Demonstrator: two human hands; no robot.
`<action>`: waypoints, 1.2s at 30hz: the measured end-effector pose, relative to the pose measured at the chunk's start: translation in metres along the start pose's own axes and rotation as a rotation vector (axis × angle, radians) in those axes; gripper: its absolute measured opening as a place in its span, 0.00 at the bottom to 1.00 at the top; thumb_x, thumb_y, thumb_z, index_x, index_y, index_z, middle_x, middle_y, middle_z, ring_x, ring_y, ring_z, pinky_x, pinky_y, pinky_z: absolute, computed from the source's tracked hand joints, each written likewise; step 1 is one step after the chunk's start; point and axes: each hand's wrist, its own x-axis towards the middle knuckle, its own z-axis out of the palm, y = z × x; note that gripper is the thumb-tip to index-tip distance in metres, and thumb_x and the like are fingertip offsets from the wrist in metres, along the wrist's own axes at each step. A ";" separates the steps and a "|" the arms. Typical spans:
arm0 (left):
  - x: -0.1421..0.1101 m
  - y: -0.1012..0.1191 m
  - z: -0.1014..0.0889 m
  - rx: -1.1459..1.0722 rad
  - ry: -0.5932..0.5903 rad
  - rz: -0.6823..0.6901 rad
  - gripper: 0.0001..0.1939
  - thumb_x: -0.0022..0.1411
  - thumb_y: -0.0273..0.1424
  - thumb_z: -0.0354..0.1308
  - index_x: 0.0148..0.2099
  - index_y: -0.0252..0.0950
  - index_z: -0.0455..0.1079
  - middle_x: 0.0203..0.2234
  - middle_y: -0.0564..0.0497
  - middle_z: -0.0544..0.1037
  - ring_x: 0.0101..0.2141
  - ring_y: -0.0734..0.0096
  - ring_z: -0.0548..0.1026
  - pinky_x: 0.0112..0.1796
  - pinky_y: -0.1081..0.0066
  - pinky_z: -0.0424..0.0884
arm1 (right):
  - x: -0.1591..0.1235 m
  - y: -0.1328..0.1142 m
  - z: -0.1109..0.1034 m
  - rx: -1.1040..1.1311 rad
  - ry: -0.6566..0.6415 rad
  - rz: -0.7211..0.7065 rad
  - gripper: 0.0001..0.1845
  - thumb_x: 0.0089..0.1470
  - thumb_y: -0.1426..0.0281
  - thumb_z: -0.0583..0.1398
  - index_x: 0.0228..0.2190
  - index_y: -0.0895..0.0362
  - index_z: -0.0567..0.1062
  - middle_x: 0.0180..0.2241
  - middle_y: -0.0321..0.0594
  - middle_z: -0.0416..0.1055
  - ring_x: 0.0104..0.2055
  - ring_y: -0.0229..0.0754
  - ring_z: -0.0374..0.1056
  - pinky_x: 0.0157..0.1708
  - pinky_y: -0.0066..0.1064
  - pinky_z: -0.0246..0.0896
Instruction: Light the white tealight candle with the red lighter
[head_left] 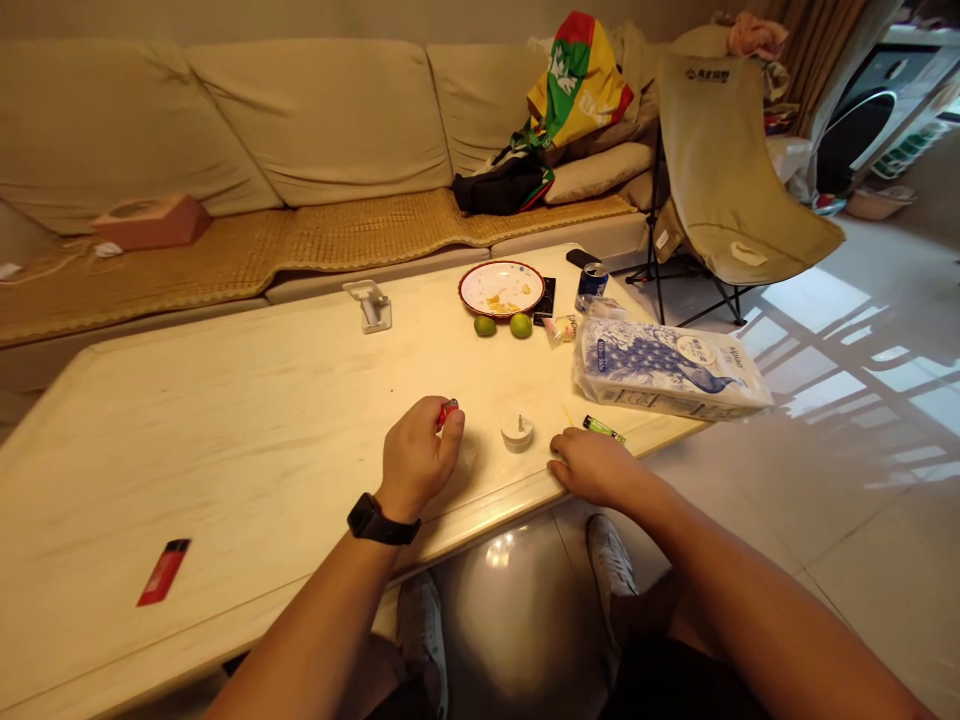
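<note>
My left hand point(417, 452), with a black watch on the wrist, is closed round a small red lighter point(448, 411) just above the pale table point(225, 400). A small white tealight candle point(517, 431) stands on the table right of that hand. My right hand point(592, 463) rests knuckles-up at the table's front edge, its fingers curled under and hidden. A green lighter point(604, 429) lies just beyond it, beside a thin yellow stick point(568, 413).
A red packet point(163, 571) lies near the front left. Further back stand a plate point(502, 288), two limes point(502, 325), a can point(592, 282), a wrapped tissue pack point(667, 368) and a clear stand point(369, 305). A sofa runs behind; a folding chair point(724, 170) stands right.
</note>
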 end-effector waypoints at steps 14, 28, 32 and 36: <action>0.002 0.036 0.022 0.131 -0.112 0.208 0.13 0.66 0.40 0.50 0.34 0.38 0.67 0.27 0.48 0.74 0.31 0.63 0.71 0.33 0.65 0.63 | -0.001 -0.002 0.002 -0.009 0.023 -0.024 0.16 0.63 0.60 0.54 0.43 0.56 0.75 0.45 0.48 0.75 0.47 0.49 0.71 0.44 0.35 0.61; 0.006 0.042 0.027 0.223 -0.127 0.228 0.12 0.65 0.37 0.49 0.33 0.37 0.67 0.28 0.47 0.75 0.32 0.62 0.72 0.32 0.64 0.63 | -0.001 0.000 0.002 -0.005 0.015 -0.020 0.17 0.63 0.60 0.54 0.44 0.55 0.75 0.46 0.49 0.75 0.48 0.50 0.70 0.46 0.35 0.61; 0.006 0.042 0.028 0.222 -0.116 0.229 0.12 0.66 0.38 0.49 0.34 0.37 0.68 0.28 0.47 0.75 0.32 0.62 0.72 0.33 0.64 0.63 | -0.001 0.000 0.003 -0.005 0.028 -0.032 0.16 0.63 0.60 0.54 0.43 0.55 0.76 0.45 0.48 0.75 0.48 0.50 0.70 0.45 0.35 0.61; 0.005 0.042 0.027 0.196 -0.106 0.210 0.14 0.67 0.40 0.48 0.34 0.37 0.67 0.27 0.47 0.74 0.32 0.63 0.71 0.32 0.64 0.63 | -0.001 0.001 0.004 -0.010 0.030 -0.035 0.16 0.63 0.60 0.53 0.41 0.55 0.76 0.44 0.48 0.75 0.47 0.50 0.70 0.43 0.34 0.61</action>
